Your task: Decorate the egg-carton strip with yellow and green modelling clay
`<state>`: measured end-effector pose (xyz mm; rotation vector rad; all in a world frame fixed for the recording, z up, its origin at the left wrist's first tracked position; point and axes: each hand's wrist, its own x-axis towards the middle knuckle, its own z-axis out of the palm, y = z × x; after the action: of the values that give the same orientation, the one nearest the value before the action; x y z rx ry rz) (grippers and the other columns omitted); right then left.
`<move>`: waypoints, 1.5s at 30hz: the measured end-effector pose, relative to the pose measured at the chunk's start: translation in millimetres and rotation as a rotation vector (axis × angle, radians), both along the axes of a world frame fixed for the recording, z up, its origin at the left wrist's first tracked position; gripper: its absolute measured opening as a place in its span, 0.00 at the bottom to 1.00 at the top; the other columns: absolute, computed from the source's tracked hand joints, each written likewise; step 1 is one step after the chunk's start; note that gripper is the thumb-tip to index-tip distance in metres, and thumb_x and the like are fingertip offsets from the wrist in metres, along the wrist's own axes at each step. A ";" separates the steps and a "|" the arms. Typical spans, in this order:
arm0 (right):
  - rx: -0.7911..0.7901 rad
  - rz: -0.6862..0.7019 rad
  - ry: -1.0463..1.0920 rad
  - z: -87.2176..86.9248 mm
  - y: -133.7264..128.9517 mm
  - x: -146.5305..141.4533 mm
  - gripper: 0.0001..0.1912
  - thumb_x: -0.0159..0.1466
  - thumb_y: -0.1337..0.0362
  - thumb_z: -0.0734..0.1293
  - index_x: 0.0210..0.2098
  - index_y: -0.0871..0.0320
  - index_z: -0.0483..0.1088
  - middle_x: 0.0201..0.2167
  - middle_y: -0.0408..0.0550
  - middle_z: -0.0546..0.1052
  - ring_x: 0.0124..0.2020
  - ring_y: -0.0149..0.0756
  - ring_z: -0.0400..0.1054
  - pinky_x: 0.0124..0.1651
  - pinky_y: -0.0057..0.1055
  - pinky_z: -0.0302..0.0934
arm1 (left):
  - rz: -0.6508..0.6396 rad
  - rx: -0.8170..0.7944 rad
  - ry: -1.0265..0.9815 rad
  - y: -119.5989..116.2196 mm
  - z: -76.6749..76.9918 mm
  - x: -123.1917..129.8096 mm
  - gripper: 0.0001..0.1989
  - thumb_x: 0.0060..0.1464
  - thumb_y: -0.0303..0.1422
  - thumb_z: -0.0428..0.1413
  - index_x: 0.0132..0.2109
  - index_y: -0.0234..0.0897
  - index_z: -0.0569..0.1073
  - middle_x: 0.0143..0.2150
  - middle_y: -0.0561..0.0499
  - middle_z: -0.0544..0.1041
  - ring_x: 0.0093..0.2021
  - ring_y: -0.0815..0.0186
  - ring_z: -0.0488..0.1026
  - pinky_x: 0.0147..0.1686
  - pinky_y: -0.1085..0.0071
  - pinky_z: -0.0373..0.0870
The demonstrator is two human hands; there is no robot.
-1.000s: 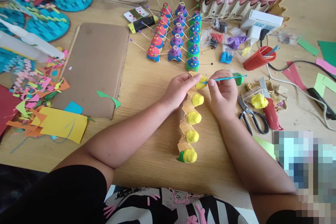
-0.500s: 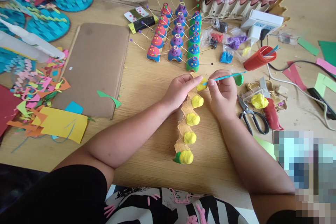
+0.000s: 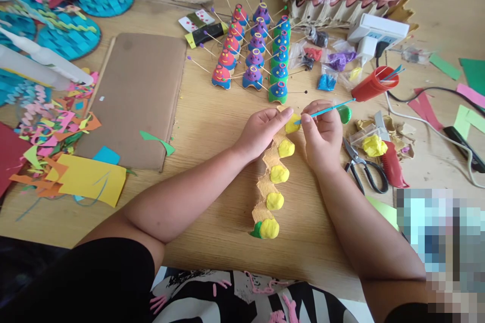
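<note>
My left hand (image 3: 263, 131) grips the far end of a strip of egg carton (image 3: 271, 158), thumb on top. Yellow clay lumps (image 3: 279, 174) sit along its humps, and a bit of green clay (image 3: 256, 229) shows at the near end. Pinched between the fingers of my right hand (image 3: 322, 133) is a thin blue modelling tool (image 3: 329, 109). Its tip meets the farthest yellow lump (image 3: 292, 123), close to my left thumb. A green lump of clay (image 3: 344, 114) lies just beyond my right fingers.
Painted egg-carton caterpillars (image 3: 254, 58) with pin feelers stand in three rows ahead. Scissors (image 3: 364, 166) and a red cup (image 3: 373, 84) are at right, near clay bags (image 3: 326, 81). Cardboard (image 3: 136, 101) and paper scraps (image 3: 91, 176) lie at left; cables (image 3: 424, 111) cross the right side.
The carton strip has shifted very slightly toward me and to the right. The tool's tip has moved a little on the farthest yellow lump; both hands keep their grips.
</note>
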<state>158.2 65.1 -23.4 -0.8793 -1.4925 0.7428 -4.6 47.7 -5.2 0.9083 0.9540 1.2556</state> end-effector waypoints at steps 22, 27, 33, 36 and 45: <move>-0.121 -0.002 0.020 1.3 0.6 0.0 0.15 0.68 0.49 0.74 0.36 0.52 0.71 0.37 0.42 0.71 0.41 0.35 0.66 0.46 0.36 0.61 | -0.029 0.026 0.047 -3.4 1.0 1.9 0.30 0.57 0.56 0.69 0.25 0.36 0.70 0.25 0.56 0.62 0.29 0.71 0.58 0.32 0.68 0.55; -0.196 -0.001 0.051 1.7 0.0 -1.7 0.18 0.67 0.46 0.75 0.34 0.51 0.71 0.34 0.41 0.70 0.36 0.33 0.63 0.41 0.34 0.60 | -0.042 0.031 0.067 -4.4 0.5 2.1 0.32 0.55 0.60 0.68 0.25 0.37 0.70 0.25 0.56 0.61 0.28 0.71 0.55 0.30 0.67 0.52; -0.245 0.021 0.087 3.1 -0.4 -3.2 0.17 0.66 0.49 0.76 0.33 0.51 0.70 0.30 0.39 0.67 0.33 0.31 0.61 0.37 0.31 0.60 | -0.053 0.038 0.100 -5.8 2.1 2.2 0.33 0.55 0.62 0.67 0.25 0.37 0.68 0.24 0.56 0.60 0.28 0.71 0.54 0.29 0.67 0.51; -0.283 0.033 0.109 4.4 -0.3 -4.0 0.15 0.66 0.52 0.76 0.33 0.51 0.69 0.28 0.39 0.67 0.31 0.31 0.61 0.34 0.30 0.58 | -0.057 0.039 0.105 -6.3 3.0 2.2 0.34 0.55 0.62 0.67 0.25 0.37 0.68 0.25 0.56 0.60 0.28 0.71 0.54 0.29 0.67 0.50; -0.356 0.050 0.124 2.4 0.9 -3.4 0.11 0.63 0.57 0.75 0.32 0.51 0.70 0.26 0.38 0.67 0.29 0.30 0.59 0.31 0.29 0.55 | -0.075 0.058 0.134 -7.6 4.0 2.1 0.35 0.56 0.62 0.66 0.23 0.37 0.65 0.24 0.56 0.56 0.27 0.71 0.52 0.29 0.66 0.48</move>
<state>154.8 66.0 -21.0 -1.0426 -1.2959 1.1030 -2.5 40.1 -1.1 1.0752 0.9831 1.1755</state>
